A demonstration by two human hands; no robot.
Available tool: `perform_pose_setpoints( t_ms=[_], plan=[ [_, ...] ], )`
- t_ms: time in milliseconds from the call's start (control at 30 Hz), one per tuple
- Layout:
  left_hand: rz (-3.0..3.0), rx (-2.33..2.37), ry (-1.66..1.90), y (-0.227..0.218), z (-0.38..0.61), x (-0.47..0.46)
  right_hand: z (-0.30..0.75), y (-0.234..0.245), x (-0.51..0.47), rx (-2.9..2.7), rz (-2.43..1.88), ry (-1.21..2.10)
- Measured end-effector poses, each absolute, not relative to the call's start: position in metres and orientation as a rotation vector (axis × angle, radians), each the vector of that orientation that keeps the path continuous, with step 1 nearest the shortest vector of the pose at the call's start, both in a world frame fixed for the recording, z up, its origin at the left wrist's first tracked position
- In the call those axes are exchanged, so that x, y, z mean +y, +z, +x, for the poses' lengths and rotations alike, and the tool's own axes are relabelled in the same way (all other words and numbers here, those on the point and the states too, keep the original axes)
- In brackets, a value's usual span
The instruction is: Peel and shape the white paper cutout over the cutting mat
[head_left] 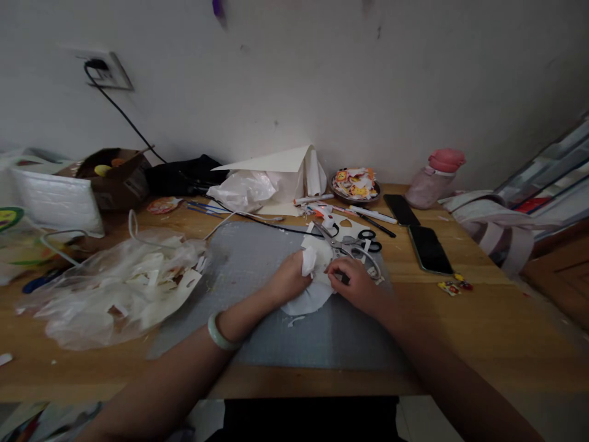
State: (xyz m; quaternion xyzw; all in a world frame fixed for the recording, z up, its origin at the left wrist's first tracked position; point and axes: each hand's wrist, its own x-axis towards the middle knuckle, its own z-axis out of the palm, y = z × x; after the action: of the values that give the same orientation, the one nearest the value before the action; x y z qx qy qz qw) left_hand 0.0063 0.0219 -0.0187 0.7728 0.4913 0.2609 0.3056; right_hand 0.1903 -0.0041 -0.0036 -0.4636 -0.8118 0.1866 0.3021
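Note:
My left hand is closed on a piece of white paper that lies on a grey mat; a folded bit of the paper sticks up between its fingers. My right hand presses on the same paper from the right, fingers curled in a pinch at its edge. A pale green bangle circles my left wrist. Scissors lie just beyond my right hand, not touched by it.
A plastic bag of paper scraps lies at the left. Two phones, pens, a bowl of stickers and a pink bottle sit at the back right. A brown box and folded paper stand near the wall.

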Motion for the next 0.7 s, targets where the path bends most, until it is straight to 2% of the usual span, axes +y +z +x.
perform_pose_setpoints(
  t_ms=[267, 700],
  plan=[
    [1.887, 1.242, 0.801, -0.0138, 0.0036, 0.0189, 0.1908, -0.0039, -0.0043, -2.132, -1.281, 0.421],
    [1.714, 1.131, 0.777, -0.0159, 0.0053, 0.0135, 0.1893, 0.0027, -0.0087, -2.089, -1.077, 0.252]
  ],
)
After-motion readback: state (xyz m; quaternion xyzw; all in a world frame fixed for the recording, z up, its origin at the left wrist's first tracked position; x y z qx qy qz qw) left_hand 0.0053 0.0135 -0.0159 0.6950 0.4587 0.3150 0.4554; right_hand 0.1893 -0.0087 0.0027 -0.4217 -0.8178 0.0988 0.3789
